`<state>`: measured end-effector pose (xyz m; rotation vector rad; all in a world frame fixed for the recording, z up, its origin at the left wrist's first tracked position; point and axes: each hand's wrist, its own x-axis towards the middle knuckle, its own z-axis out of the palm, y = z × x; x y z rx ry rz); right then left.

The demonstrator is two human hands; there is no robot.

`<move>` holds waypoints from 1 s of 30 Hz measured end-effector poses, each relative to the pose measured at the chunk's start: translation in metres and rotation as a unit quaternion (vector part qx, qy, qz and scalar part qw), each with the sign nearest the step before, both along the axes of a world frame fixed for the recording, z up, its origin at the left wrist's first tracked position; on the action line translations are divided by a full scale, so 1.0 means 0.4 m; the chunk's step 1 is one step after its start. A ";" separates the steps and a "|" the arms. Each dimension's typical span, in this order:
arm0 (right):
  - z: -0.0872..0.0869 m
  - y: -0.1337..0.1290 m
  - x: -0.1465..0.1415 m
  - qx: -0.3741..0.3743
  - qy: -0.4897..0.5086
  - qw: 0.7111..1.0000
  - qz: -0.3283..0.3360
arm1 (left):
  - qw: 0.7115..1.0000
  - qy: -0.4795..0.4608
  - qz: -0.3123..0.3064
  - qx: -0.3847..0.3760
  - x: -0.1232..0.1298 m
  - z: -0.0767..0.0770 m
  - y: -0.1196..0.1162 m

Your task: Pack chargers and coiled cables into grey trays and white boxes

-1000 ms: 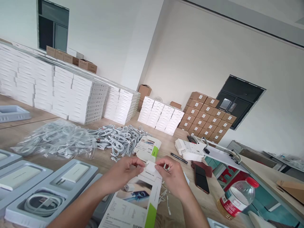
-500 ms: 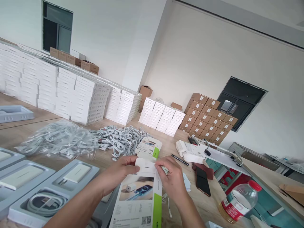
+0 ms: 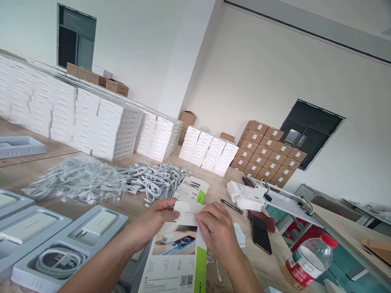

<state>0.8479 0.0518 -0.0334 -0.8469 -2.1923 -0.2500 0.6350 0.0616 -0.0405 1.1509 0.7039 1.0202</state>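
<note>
A printed white and green card box (image 3: 171, 260) lies in front of me, with a charger and phone picture on it. My left hand (image 3: 160, 217) pinches the left side of its white top flap (image 3: 187, 208). At the flap's right side, my right hand (image 3: 215, 224) has its fingers pressed on the edge. Beyond the hands lies a stack of similar printed boxes (image 3: 191, 189). To the left, a grey tray (image 3: 73, 244) holds a white charger (image 3: 99, 222) and a coiled cable (image 3: 59, 260).
Bagged cables (image 3: 82, 177) and loose cables (image 3: 155, 179) lie behind the trays. Tall stacks of white boxes (image 3: 110, 130) stand further back. On the right are a black pen (image 3: 232, 206), a phone (image 3: 261, 234), a bottle (image 3: 308, 260) and a stack of white papers (image 3: 246, 195).
My right hand has shifted slightly left along the flap, and its fingers are more curled. The flap's upper part is bent differently. My left hand stays at nearly the same place.
</note>
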 end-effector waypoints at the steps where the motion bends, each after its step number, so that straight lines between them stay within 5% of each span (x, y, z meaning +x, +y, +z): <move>1: 0.001 -0.001 -0.001 0.001 0.001 1.000 0.001 | 1.000 0.013 0.007 0.012 0.000 0.005 -0.003; 11: 0.003 -0.004 0.007 -0.051 0.078 0.995 0.025 | 0.993 0.072 0.014 0.097 0.007 0.020 -0.017; 19: 0.010 -0.005 0.015 -0.213 0.156 0.964 0.033 | 0.985 0.125 0.012 0.121 0.002 0.032 -0.031; 25: 0.023 -0.023 -0.005 -0.219 0.173 0.959 0.040 | 0.960 0.204 0.098 0.166 -0.007 0.032 -0.037; 30: 0.028 -0.030 -0.005 -0.233 0.172 0.956 0.038 | 0.968 0.178 0.054 0.166 -0.006 0.041 -0.050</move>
